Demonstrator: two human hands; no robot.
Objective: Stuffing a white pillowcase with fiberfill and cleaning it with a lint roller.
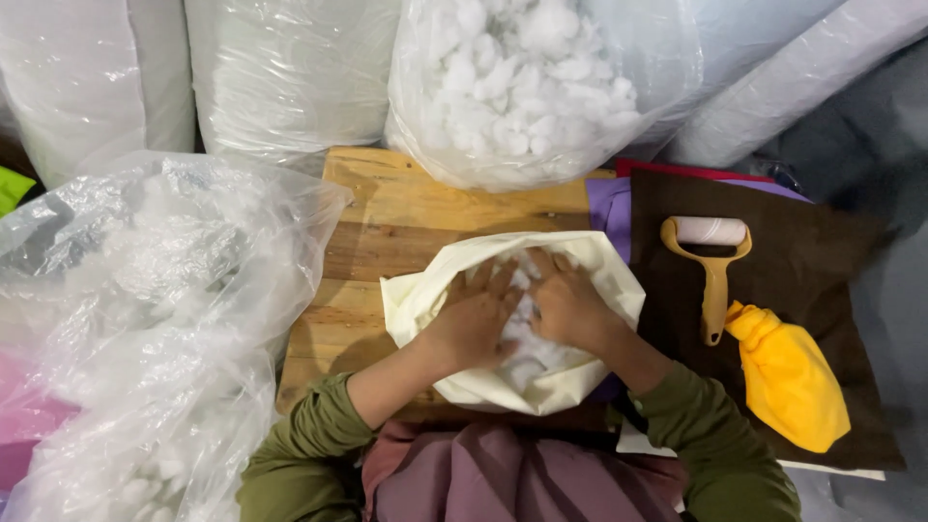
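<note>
A cream fabric cover [425, 295] lies open on a wooden board [387, 217] in front of me. White fluffy stuffing [527, 353] shows inside its mouth. My left hand [476, 319] and my right hand [565, 304] are both pushed into the opening, fingers spread flat, pressing on the stuffing. Neither hand grips anything that I can see. My sleeves are olive green.
A big clear plastic bag of white stuffing [527, 87] stands at the board's far edge. Another clear bag [145, 329] billows at my left. On brown felt [831, 261] at the right lie a yellow-handled lint roller [713, 261] and a yellow stuffed cloth shape [791, 377].
</note>
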